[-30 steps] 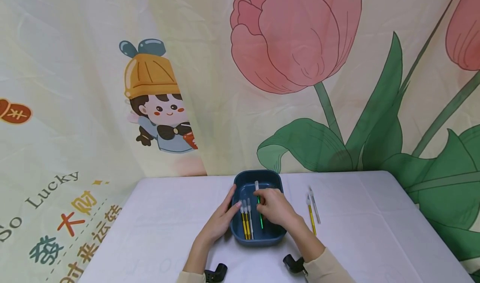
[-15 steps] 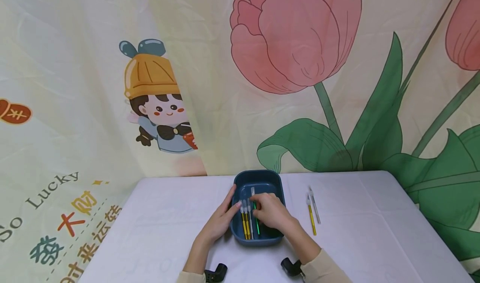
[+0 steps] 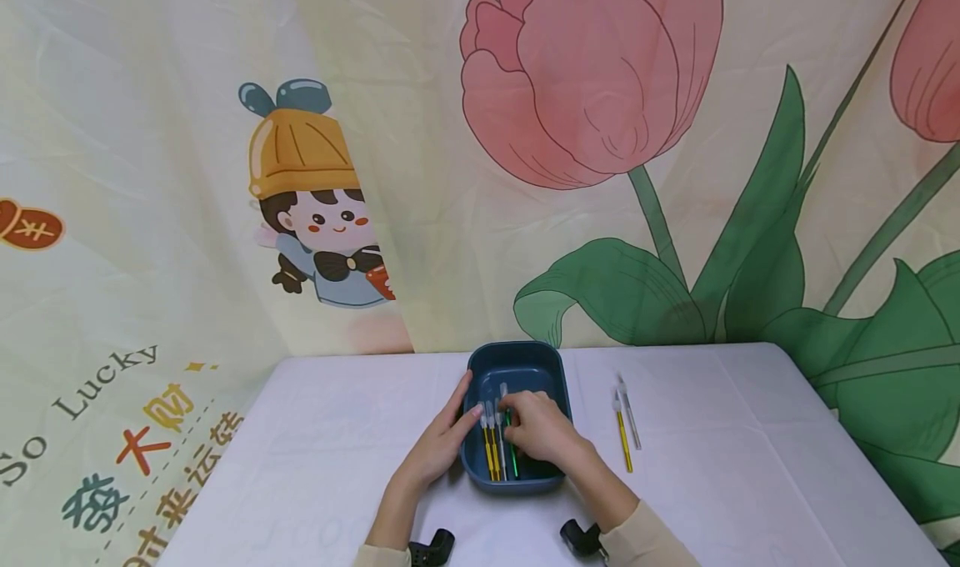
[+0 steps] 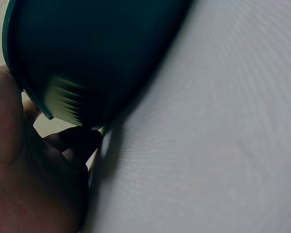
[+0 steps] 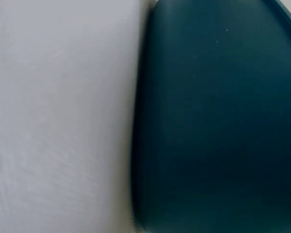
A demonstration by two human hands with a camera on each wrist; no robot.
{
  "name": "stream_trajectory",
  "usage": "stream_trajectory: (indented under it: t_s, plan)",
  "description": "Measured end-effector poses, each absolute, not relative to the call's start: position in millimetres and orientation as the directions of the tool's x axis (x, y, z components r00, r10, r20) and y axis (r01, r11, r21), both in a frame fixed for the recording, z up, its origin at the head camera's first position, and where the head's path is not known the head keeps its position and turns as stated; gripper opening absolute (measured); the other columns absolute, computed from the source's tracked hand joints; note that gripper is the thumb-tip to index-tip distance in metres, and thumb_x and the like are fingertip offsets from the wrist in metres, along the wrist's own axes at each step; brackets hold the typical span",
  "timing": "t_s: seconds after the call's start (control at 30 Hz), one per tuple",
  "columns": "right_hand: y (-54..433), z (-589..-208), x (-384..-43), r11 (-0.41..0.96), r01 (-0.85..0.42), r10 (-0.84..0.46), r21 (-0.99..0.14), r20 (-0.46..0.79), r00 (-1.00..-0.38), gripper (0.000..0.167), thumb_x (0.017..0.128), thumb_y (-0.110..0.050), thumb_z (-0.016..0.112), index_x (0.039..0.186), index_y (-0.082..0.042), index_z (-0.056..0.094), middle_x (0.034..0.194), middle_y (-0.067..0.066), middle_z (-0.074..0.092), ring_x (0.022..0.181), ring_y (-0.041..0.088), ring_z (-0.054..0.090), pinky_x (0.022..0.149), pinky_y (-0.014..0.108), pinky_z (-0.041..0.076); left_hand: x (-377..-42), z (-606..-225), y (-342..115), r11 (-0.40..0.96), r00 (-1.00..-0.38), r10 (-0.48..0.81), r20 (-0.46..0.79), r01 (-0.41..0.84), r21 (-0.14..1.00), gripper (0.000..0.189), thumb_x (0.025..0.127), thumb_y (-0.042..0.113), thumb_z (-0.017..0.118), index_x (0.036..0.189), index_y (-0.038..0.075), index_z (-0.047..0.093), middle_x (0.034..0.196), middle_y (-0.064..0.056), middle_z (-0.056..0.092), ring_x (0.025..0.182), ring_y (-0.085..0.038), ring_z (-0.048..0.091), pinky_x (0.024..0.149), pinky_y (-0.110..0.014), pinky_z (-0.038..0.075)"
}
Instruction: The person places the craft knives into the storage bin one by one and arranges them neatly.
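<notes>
Head view: dark blue tray [image 3: 513, 488] on white tabletop [image 3: 337, 434]. Left hand [image 3: 442, 438] holds its left side, thumb over the rim, other fingers outside. Right hand [image 3: 547, 427] inside, pinching green pen [image 3: 514, 460] just right of clear pen [image 3: 502, 454] and two yellow-barrelled pens [image 3: 492, 454], all lying roughly parallel. Right of the tray, on the cloth: loose yellow pen [image 3: 624, 442] beside grey pen [image 3: 632, 417].

Left wrist view: fingers against the tray's outer wall, low down; image dark.

Right wrist view: tray wall beside white cloth; right hand's grip cannot be told from this angle.
</notes>
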State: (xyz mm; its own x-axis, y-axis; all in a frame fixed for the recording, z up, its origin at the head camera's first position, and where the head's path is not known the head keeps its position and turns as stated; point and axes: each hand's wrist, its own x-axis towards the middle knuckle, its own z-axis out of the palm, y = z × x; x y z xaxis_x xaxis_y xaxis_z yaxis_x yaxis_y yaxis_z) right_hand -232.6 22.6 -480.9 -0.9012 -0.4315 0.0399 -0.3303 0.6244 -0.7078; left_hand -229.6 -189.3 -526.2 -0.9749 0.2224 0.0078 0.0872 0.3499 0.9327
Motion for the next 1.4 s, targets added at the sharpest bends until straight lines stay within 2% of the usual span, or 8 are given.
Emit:
stream_trajectory:
  t_s: [0.33, 0.67, 1.4]
  plan:
    - [19.0, -482.6, -230.8, 0.640, -0.322, -0.434, -0.698, 0.017, -0.901, 0.034, 0.094, -0.004, 0.072, 0.128, -0.001, 0.071, 0.062, -0.002, 0.057, 0.048, 0.011, 0.060, 0.047, 0.023, 0.049, -228.3, -524.0, -188.9, 0.340, -0.975, 0.223, 0.019, 0.096, 0.936, 0.061, 0.109, 0.045, 0.051, 0.164, 0.045, 0.024, 0.173, 0.007, 0.022, 0.162, -0.027, 0.015, 0.129, -0.062, 0.011]
    - [19.2, -485.4, -233.1, 0.657, -0.331, -0.451, -0.677, -0.002, -0.893, 0.033, 0.093, -0.004, 0.073, 0.125, -0.003, 0.073, 0.060, -0.002, 0.054, 0.047, 0.012, 0.057, 0.045, 0.023, 0.043, -229.3, -525.0, -189.0, 0.352, -0.975, 0.223, 0.011, 0.091, 0.932, 0.062, 0.109, 0.044, 0.050, 0.165, 0.044, 0.021, 0.174, 0.008, 0.019, 0.162, -0.028, 0.014, 0.128, -0.063, 0.012]
    - [20.1, -486.1, -230.9, 0.650, -0.308, -0.451, -0.695, -0.025, -0.892, 0.030, 0.093, -0.003, 0.073, 0.123, 0.001, 0.072, 0.064, 0.000, 0.059, 0.051, 0.011, 0.061, 0.050, 0.024, 0.053, -228.8, -524.3, -189.4, 0.356, -0.974, 0.226, -0.002, 0.081, 0.931, 0.065, 0.107, 0.051, 0.051, 0.165, 0.045, 0.021, 0.173, 0.013, 0.019, 0.163, -0.023, 0.014, 0.129, -0.061, 0.012]
